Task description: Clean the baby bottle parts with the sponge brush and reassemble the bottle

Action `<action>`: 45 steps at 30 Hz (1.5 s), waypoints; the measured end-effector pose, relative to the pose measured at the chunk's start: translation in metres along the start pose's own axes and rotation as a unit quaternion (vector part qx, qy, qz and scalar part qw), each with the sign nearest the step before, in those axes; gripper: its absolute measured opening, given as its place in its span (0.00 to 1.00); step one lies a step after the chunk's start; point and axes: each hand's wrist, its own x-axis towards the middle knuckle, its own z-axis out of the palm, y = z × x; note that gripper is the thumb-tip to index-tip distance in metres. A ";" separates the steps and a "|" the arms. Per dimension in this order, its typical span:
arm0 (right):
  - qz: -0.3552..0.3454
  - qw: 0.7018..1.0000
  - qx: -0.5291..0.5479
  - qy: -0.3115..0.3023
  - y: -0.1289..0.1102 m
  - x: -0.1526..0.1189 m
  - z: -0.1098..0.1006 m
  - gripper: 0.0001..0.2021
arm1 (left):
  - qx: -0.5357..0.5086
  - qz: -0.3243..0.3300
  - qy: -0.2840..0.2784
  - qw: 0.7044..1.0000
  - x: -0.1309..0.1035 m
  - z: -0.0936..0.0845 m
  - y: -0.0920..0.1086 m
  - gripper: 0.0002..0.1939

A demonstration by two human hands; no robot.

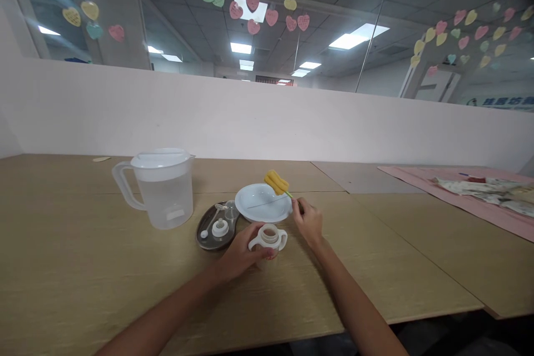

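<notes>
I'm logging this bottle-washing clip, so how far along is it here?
Done: the bottle is open, and its cap parts lie on the metal tray. In hand: the left hand grips the bottle, and the right hand holds the handle of the yellow sponge brush above the white plate. Left: the brush isn't in the bottle yet, and the lidded water jug stands untouched.

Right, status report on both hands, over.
Left hand grips handled bottle, upright, open. Right hand holds brush by its handle, sponge head over plate rim. Pitcher and tray stand left.
</notes>
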 end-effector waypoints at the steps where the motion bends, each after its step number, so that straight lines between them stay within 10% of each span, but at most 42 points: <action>1: -0.001 1.000 0.000 0.001 0.000 0.000 0.000 0.25 | 0.001 0.004 -0.002 1.000 -0.001 0.000 0.001 0.24; 16: 0.013 1.000 0.003 -0.007 -0.001 0.001 -0.001 0.25 | 0.034 0.034 0.001 0.999 -0.001 -0.002 0.009 0.21; 28: 0.069 0.997 0.006 0.018 0.001 0.005 -0.002 0.26 | 0.182 0.099 0.159 0.965 0.071 -0.065 0.071 0.24; 35: 0.075 0.997 0.015 0.023 0.006 0.006 0.004 0.25 | 0.212 0.102 0.170 0.957 0.102 -0.074 0.051 0.23; 45: 0.055 0.998 0.022 0.016 0.001 0.004 -0.002 0.25 | 0.303 0.117 0.132 0.937 0.085 -0.075 0.060 0.23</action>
